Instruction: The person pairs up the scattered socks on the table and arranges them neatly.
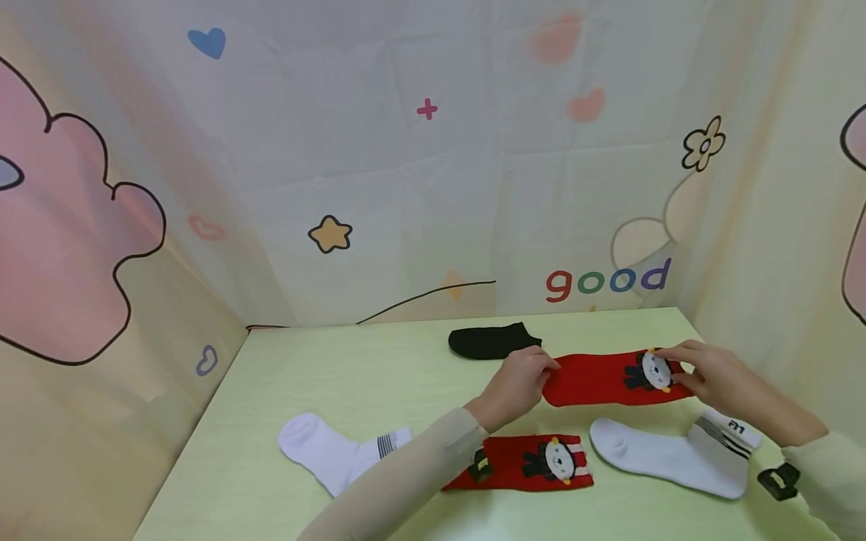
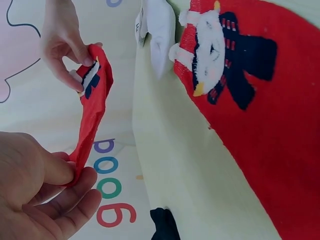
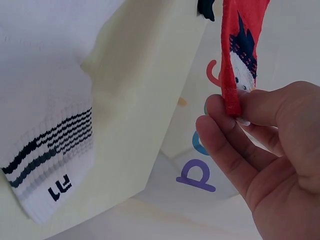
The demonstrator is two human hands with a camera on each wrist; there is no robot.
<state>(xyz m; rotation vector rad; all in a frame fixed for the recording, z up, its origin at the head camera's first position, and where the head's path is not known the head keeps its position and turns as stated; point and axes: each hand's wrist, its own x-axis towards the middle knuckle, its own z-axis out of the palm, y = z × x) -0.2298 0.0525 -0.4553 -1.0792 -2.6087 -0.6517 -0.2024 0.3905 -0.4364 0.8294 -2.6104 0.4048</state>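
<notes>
Between my two hands a red sock [image 1: 588, 379] with a white-faced cartoon figure is stretched out above the table. My left hand [image 1: 517, 387] pinches its plain toe end between thumb and fingers. At the cuff, beside the figure, my right hand [image 1: 720, 383] pinches the other end. A second red sock [image 1: 507, 462] with the same figure lies flat on the table below, partly hidden by my left forearm. In the left wrist view, the held sock [image 2: 92, 110] hangs edge-on between both hands. The right wrist view shows the cuff held by my right fingertips [image 3: 217, 107].
A black sock [image 1: 490, 342] lies at the back of the table [image 1: 325, 376]. One white sock [image 1: 676, 454] with dark stripes lies at the right; another white sock [image 1: 325, 451] lies at the left, partly behind my left sleeve. Printed curtains [image 1: 406, 150] surround the table.
</notes>
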